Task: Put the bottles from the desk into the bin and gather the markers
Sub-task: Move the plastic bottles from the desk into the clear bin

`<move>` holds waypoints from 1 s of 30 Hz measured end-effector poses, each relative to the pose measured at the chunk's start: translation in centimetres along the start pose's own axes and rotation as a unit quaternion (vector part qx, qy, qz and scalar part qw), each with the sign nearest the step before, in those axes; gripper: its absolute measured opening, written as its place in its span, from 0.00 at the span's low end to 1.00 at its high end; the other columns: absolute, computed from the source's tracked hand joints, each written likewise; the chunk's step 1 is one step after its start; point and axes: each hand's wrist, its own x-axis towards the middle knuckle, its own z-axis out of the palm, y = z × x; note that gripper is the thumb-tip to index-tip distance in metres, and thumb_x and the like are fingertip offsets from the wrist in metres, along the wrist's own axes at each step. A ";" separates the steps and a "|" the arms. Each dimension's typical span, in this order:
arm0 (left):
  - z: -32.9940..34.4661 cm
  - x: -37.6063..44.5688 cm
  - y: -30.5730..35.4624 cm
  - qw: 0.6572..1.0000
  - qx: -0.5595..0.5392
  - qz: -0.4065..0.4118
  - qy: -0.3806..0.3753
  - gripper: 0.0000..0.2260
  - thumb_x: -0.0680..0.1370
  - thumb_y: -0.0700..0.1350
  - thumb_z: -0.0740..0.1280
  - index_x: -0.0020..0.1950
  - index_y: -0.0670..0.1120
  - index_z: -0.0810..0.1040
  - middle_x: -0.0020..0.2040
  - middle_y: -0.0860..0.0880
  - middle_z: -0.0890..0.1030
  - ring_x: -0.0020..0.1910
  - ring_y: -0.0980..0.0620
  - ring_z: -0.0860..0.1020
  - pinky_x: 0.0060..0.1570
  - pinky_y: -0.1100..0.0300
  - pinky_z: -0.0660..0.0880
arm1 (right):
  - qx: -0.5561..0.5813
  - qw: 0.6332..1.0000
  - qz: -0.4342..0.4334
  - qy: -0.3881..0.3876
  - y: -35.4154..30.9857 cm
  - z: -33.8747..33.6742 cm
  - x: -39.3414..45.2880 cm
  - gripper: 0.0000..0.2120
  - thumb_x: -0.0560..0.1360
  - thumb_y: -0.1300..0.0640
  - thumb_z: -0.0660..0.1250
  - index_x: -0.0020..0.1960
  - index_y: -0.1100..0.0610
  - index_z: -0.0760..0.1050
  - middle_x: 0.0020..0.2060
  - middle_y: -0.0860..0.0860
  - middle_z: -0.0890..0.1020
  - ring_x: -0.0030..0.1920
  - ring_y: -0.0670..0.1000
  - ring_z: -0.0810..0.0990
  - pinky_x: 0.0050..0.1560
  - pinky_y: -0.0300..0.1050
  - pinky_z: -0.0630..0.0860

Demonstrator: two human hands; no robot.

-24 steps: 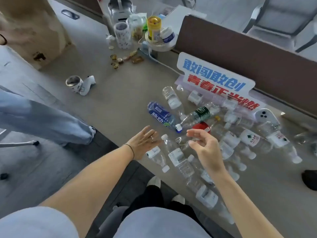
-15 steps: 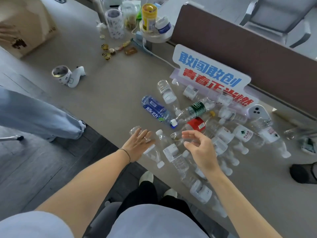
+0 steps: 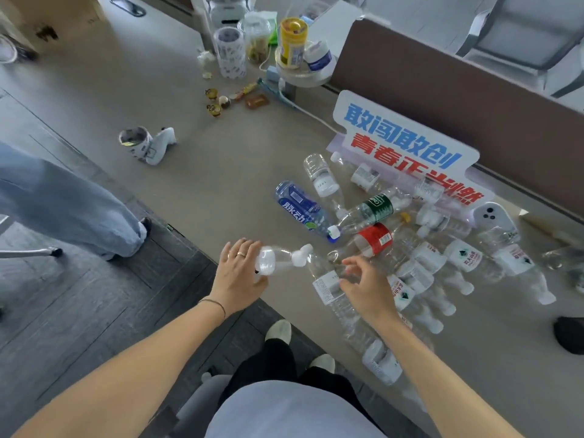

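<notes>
Since the earlier frame the left hand [image 3: 237, 273] has closed round the base of a small clear bottle [image 3: 278, 258] at the desk [image 3: 202, 184] edge, lower centre of the frame, tipping it so its white cap points right. The right hand [image 3: 366, 287] hovers half open and empty, fingers curled over a longer clear bottle [image 3: 328, 284] directly beneath it, its long axis running from upper left to lower right. The right hand is plainly the nearer one; no bin or markers show.

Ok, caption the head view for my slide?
Left hand grips small clear bottle; right hand reaches toward bottle pile on desk.
</notes>
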 end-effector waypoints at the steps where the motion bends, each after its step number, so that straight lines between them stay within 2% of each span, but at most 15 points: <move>1: -0.3 -0.2 0.4 0.998 -0.047 -0.030 0.021 0.31 0.72 0.51 0.73 0.73 0.47 0.69 0.68 0.47 0.77 0.72 0.43 0.71 0.78 0.41 0.60 | -0.042 0.999 -0.003 -0.001 0.0 0.5 0.2 0.20 0.75 0.54 0.72 0.65 0.47 0.74 0.50 0.43 0.80 0.52 0.47 0.81 0.52 0.49 0.81; 4: -0.9 -0.6 1.6 0.979 -0.169 -0.098 0.057 0.29 0.72 0.48 0.74 0.71 0.47 0.69 0.63 0.49 0.79 0.63 0.45 0.76 0.71 0.44 0.69 | -0.183 0.983 -0.020 0.007 0.1 1.8 0.5 0.29 0.74 0.50 0.70 0.73 0.49 0.65 0.52 0.48 0.81 0.52 0.53 0.80 0.53 0.54 0.80; 7: -1.4 -0.9 2.8 0.958 -0.243 -0.140 0.056 0.29 0.73 0.47 0.74 0.71 0.48 0.69 0.62 0.51 0.78 0.59 0.48 0.77 0.65 0.48 0.74 | -0.285 0.957 -0.043 0.037 0.2 3.1 0.8 0.35 0.74 0.47 0.69 0.76 0.50 0.58 0.52 0.52 0.83 0.49 0.56 0.82 0.49 0.52 0.79; 9: -1.6 -0.9 3.4 0.943 -0.281 -0.174 0.047 0.27 0.74 0.48 0.74 0.70 0.51 0.68 0.61 0.52 0.77 0.58 0.49 0.76 0.60 0.50 0.77 | -0.317 0.947 -0.040 0.042 0.3 3.7 1.1 0.40 0.73 0.44 0.70 0.77 0.51 0.54 0.50 0.54 0.84 0.48 0.57 0.83 0.47 0.52 0.80; 13: -2.0 -0.8 4.0 0.903 -0.359 -0.233 0.032 0.22 0.73 0.49 0.72 0.64 0.57 0.69 0.55 0.54 0.77 0.52 0.50 0.79 0.53 0.44 0.82 | -0.372 0.926 -0.036 0.044 0.4 4.7 1.9 0.45 0.73 0.36 0.70 0.79 0.53 0.51 0.53 0.57 0.84 0.49 0.59 0.85 0.45 0.50 0.80; 15: -2.0 -0.7 3.8 0.894 -0.375 -0.244 0.031 0.21 0.72 0.50 0.72 0.62 0.58 0.69 0.54 0.55 0.78 0.51 0.50 0.80 0.52 0.44 0.82 | -0.379 0.924 -0.034 0.040 0.0 5.0 2.0 0.45 0.74 0.38 0.69 0.80 0.54 0.50 0.50 0.55 0.85 0.47 0.57 0.85 0.41 0.47 0.77; 17: -2.2 -0.7 3.5 0.891 -0.378 -0.248 0.031 0.21 0.71 0.51 0.71 0.62 0.58 0.70 0.55 0.54 0.78 0.51 0.50 0.80 0.52 0.46 0.82 | -0.387 0.920 -0.035 0.040 -0.2 5.4 2.2 0.43 0.75 0.42 0.69 0.80 0.55 0.51 0.49 0.54 0.85 0.45 0.56 0.85 0.40 0.47 0.79; 21: -2.6 -0.5 2.8 0.889 -0.379 -0.256 0.030 0.20 0.73 0.48 0.72 0.62 0.57 0.70 0.54 0.54 0.78 0.51 0.50 0.80 0.49 0.51 0.81 | -0.387 0.920 -0.035 0.042 -0.8 6.3 2.4 0.41 0.74 0.45 0.71 0.79 0.54 0.52 0.55 0.56 0.83 0.43 0.57 0.86 0.40 0.49 0.83; 25: -2.7 0.4 2.1 0.878 -0.395 -0.269 0.028 0.19 0.75 0.45 0.73 0.61 0.56 0.70 0.52 0.52 0.79 0.48 0.50 0.81 0.42 0.57 0.78 | -0.340 0.938 -0.033 0.054 -1.3 6.9 2.7 0.43 0.74 0.44 0.68 0.81 0.51 0.50 0.55 0.55 0.84 0.47 0.56 0.85 0.44 0.50 0.82; 27: -2.7 1.1 2.2 0.871 -0.407 -0.275 0.023 0.18 0.77 0.43 0.72 0.62 0.54 0.70 0.52 0.51 0.79 0.47 0.53 0.80 0.39 0.61 0.75 | -0.282 0.956 -0.028 0.078 -1.8 6.7 2.7 0.42 0.72 0.43 0.69 0.79 0.49 0.52 0.56 0.53 0.84 0.49 0.56 0.84 0.47 0.50 0.81; 30: -2.7 2.2 2.8 0.868 -0.417 -0.269 0.015 0.18 0.78 0.43 0.72 0.64 0.53 0.69 0.53 0.51 0.78 0.47 0.55 0.80 0.38 0.62 0.73 | -0.134 0.985 -0.002 0.113 -2.5 5.6 2.3 0.42 0.68 0.39 0.72 0.76 0.45 0.57 0.51 0.46 0.83 0.50 0.51 0.82 0.48 0.50 0.80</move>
